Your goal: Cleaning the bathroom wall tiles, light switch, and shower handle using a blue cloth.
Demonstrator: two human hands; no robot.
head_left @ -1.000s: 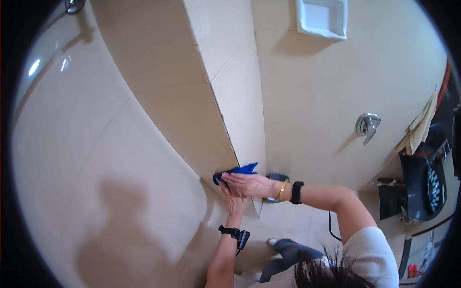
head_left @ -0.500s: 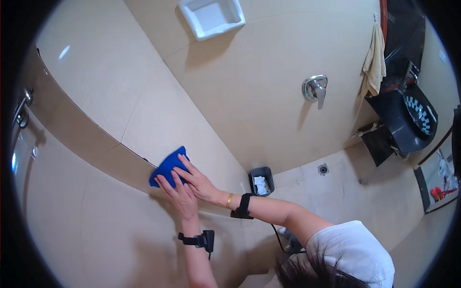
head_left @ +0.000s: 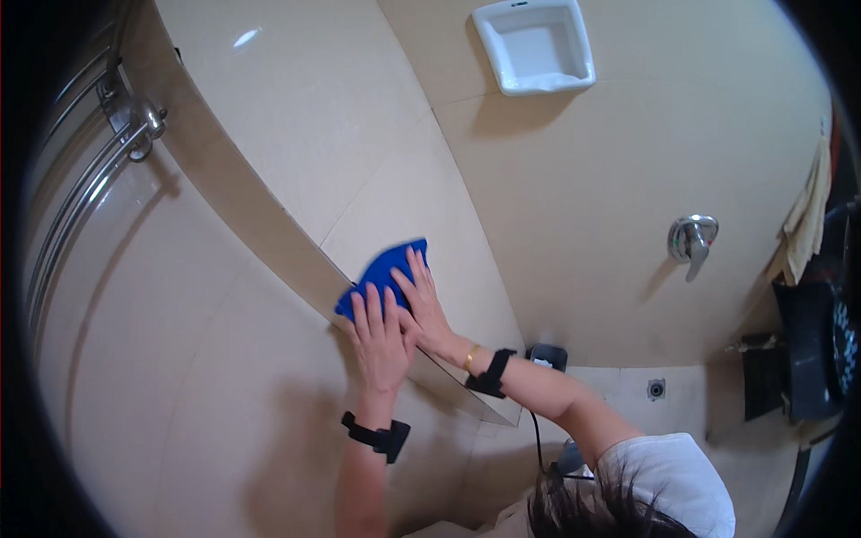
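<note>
A blue cloth [head_left: 384, 269] lies folded over the edge of a beige tiled wall ledge [head_left: 430, 233]. My left hand [head_left: 380, 345] rests on its lower left part, fingers stretched out and slightly apart, the fingertips on the cloth. Beside it, my right hand [head_left: 429, 309] presses flat on the right part, with its fingers extended too. The two hands touch near the thumbs. A black strap with a small box sits on each wrist, and a gold bracelet [head_left: 470, 359] is on the right one. The palms hide the cloth's lower side.
A metal towel rack [head_left: 94, 184] is fixed at the left. On the facing wall are a white soap dish [head_left: 538, 49] and a chrome mixer lever [head_left: 693, 244]. Below stand a small dark bin [head_left: 548, 356] and a floor drain [head_left: 656, 389]. A beige towel [head_left: 803, 220] hangs at right.
The view has shifted, so the scene sits further right and the rack shows more. Both hands and the cloth have slid slightly up along the ledge edge. My left fingers are spread more.
</note>
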